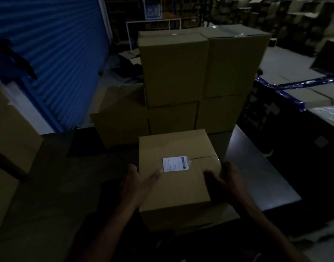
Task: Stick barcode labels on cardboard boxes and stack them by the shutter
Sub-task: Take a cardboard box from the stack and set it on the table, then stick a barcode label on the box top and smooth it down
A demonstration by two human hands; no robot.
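Far left: ribbed blue roller shutter [54,53], with plain brown cardboard cartons [13,137] stacked close in front of it at the frame edge. Dim light throughout; fine detail hard to read.

Left hand [138,183]: against the left wall of the small brown cardboard box [176,178], thumb laid flat across the lid toward the label, other fingers hidden down the side. Holding the box rather than hanging loose.

Centre: that box on the dark surface [257,167], nearest the camera, flaps closed along a middle seam. White rectangular barcode label [176,164] stuck on the lid across the seam, just beyond the left thumb tip. Labelling looks done for this one; carrying to the shutter not yet done.

Behind: tall stack of brown cardboard boxes [200,72], two wide and at least two high, well apart from the shutter.

Right hand [225,179]: on the box's right top edge, thumb on the lid, fingers curled over the side wall. Gripping too.

Handling, as a judgement: stiff corrugated walls, unlikely to crush under a firm squeeze; weight impossible to tell. Smooth card may slip under side pressure alone, so better taken low on opposite walls with fingers hooked under the bottom edges, lid kept level, label facing up.

Far right: blue-framed trolley [294,87] bearing flat cartons.
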